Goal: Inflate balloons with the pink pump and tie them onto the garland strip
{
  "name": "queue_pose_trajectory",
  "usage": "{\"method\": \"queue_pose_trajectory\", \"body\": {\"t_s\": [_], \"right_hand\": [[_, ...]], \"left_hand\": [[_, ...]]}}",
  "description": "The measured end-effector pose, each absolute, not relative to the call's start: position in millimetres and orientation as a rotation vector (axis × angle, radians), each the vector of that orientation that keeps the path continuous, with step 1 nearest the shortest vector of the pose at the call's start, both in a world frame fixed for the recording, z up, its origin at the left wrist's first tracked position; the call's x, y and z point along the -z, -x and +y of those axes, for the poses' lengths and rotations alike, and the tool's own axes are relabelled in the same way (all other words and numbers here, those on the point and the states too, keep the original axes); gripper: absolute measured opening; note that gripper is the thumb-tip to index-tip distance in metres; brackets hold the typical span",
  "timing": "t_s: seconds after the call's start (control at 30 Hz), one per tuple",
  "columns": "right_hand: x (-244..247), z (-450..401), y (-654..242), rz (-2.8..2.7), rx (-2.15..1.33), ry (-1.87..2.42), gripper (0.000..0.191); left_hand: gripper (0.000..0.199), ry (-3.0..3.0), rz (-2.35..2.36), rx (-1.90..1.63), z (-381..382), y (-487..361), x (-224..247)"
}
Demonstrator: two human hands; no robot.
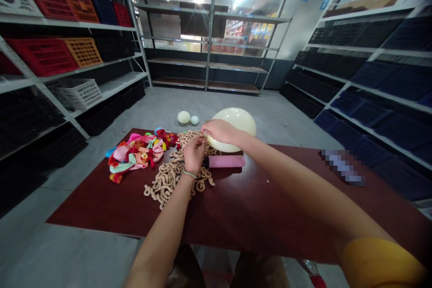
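Observation:
A large inflated pale-yellow balloon (243, 122) is over the far edge of the table, its neck end toward my hands. My right hand (221, 131) reaches across it, fingers closed at the neck end. Just left and nearer, my left hand (195, 153), with a thin green band at the wrist, has its fingers pinched together by the same neck; the fingertips partly hide it. Under my hands lies a pink cylinder (227, 161) with a black end, which looks like a hand balloon pump. Beige curly tubes (166, 182) are heaped around my left hand.
Colourful limp pieces (138, 153), like balloons or cloth, are piled at the table's left. A blurred-out object (342, 166) is at the right. Two small balloons (184, 117) rest on the floor beyond the dark red table (101, 213). Shelves with crates (43, 56) stand around.

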State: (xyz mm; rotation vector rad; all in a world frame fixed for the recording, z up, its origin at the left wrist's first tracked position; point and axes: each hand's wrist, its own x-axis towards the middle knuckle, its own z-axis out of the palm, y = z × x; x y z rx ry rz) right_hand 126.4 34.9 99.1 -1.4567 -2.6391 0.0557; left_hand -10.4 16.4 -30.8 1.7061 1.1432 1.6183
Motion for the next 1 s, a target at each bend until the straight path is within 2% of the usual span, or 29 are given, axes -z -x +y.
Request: {"method": "queue_pose_trajectory", "body": {"t_s": [0.2,0.37,0.53,0.67,0.83,1.0], "right_hand": [[-98.7,27.6,-135.9,-2.697,-0.055,1.332,0.021],[-101.4,17.6,-143.1,-2.696,-0.016,1.196,0.016],[-94.2,3.3,-149.0,-2.672,0.028,1.124,0.025],[-77.6,-9.1,-148.6,-2.576,0.257,1.211,0.020],[-59.2,-15.6,-145.2,-2.524,0.508,1.266,0.038],[-47.7,-13.8,-140.2,-2.448,0.568,1.389,0.027]], "left_hand": [[0.017,-1.484,1.132,-1.481,13.6,9.3,26.1],[0.024,-1.052,0.979,-1.438,19.5,9.0,24.0],[0.027,-0.752,0.870,-1.453,19.6,9.9,14.8],[0.028,-0.710,0.848,-1.490,17.6,8.3,12.1],[0.027,-0.770,0.845,-1.499,16.4,5.3,15.5],[0.029,-0.816,0.856,-1.472,16.1,4.7,17.8]]}}
